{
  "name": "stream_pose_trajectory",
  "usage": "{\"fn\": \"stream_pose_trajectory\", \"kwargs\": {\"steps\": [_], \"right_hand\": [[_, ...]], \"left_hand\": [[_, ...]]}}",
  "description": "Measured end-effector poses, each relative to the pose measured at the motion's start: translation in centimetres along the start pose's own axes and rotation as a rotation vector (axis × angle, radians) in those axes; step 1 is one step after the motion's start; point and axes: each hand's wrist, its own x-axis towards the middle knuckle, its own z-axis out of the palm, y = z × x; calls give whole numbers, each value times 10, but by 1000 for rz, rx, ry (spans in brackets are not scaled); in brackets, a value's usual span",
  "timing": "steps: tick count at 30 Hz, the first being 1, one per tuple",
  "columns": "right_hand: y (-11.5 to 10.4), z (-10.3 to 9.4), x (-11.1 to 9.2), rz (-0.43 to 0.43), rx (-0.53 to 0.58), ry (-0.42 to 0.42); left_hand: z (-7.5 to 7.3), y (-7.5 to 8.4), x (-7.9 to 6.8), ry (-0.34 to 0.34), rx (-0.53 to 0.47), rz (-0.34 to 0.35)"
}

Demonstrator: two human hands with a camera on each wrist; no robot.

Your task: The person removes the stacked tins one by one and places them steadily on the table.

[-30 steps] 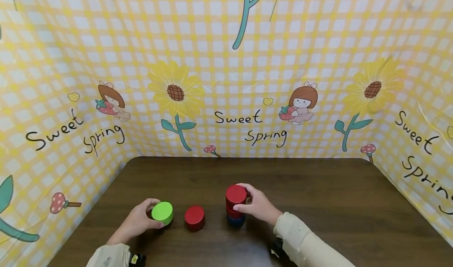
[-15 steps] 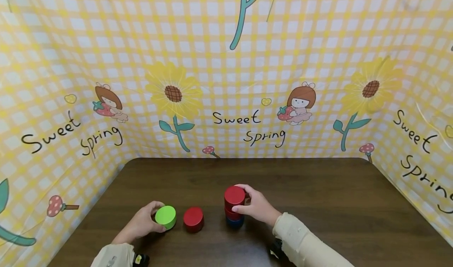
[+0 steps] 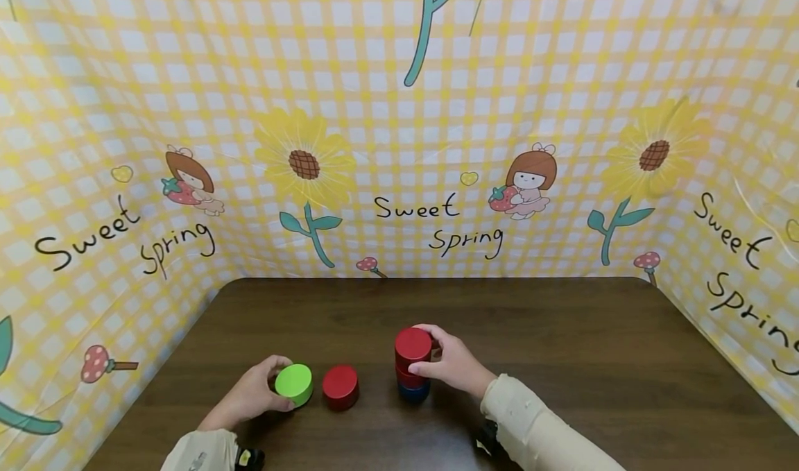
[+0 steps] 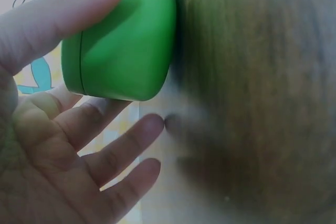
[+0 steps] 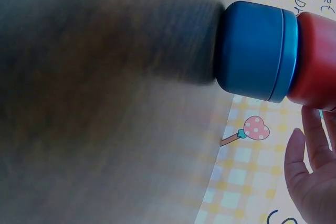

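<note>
My left hand [image 3: 251, 390] pinches a small round bright-green lidded tin [image 3: 294, 385] between thumb and fingers. In the left wrist view, the green tin's base sits at the dark tabletop, and the lower fingers lie apart from it. Just right of it on the table stands a red tin [image 3: 340, 388], touched by neither hand. Further right is an upright stack: a blue tin [image 3: 413, 390] at the bottom, a red tin [image 3: 408, 376] on that, and another red tin [image 3: 413, 345] on top. My right hand [image 3: 454, 362] grips the top red tin, thumb near its lower edge.
All the tins stand on a dark brown wooden table [image 3: 537, 332]. A yellow-checked cloth [image 3: 399, 145] with printed flowers and lettering rises behind the table and at both sides. Dark bands [image 3: 250, 458] show near both sleeve cuffs.
My left hand has moved slightly right and nearer to me with the green tin, narrowing the gap to the single red tin. The right hand and stack look unchanged.
</note>
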Motion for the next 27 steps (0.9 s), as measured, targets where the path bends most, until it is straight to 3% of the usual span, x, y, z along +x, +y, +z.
{"fn": "stream_pose_trajectory", "kwargs": {"steps": [19, 27], "right_hand": [[4, -2, 1, 4, 7, -4], [1, -4, 0, 10, 27, -38]], "left_hand": [[2, -1, -3, 20, -4, -1], [-7, 1, -5, -34, -53, -14]]}}
